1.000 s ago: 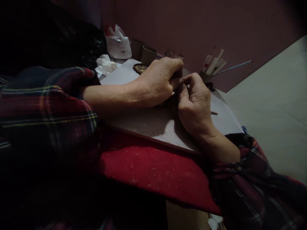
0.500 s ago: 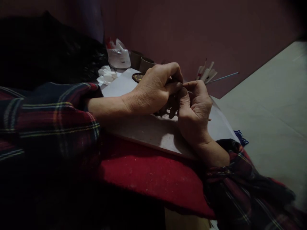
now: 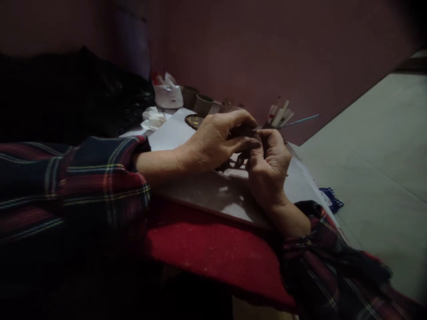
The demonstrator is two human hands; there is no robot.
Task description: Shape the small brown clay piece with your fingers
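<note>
Left hand (image 3: 213, 144) and right hand (image 3: 271, 161) meet above a white board (image 3: 203, 189), fingertips touching or nearly so. Left: thumb and forefinger bent around a dark piece (image 3: 243, 131), gripping it; right: thumb and forefinger pinched at its near-right end. Piece located between the 2 hands, over the board; mostly covered by fingers, outline not readable. Below the left hand, dark shapes (image 3: 225, 166) in shadow, too dim to identify. Both forearms in plaid sleeves (image 3: 106, 178). Board lies at an angle, its front edge beside a red cloth (image 3: 213, 253) dotted with pale specks. Just behind the left hand: flat round disc (image 3: 192, 121), dark, yellow flecks, partly hidden. Farther back: crumpled tissue (image 3: 153, 119), white bag (image 3: 169, 97), 2 cups (image 3: 203, 105) side by side. Behind the right hand: bundle of sticks (image 3: 279, 115), upright, with a thin blue rod (image 3: 304, 120) slanting right. Black bag (image 3: 110, 100) at far left; pinkish wall (image 3: 253, 58) behind.
</note>
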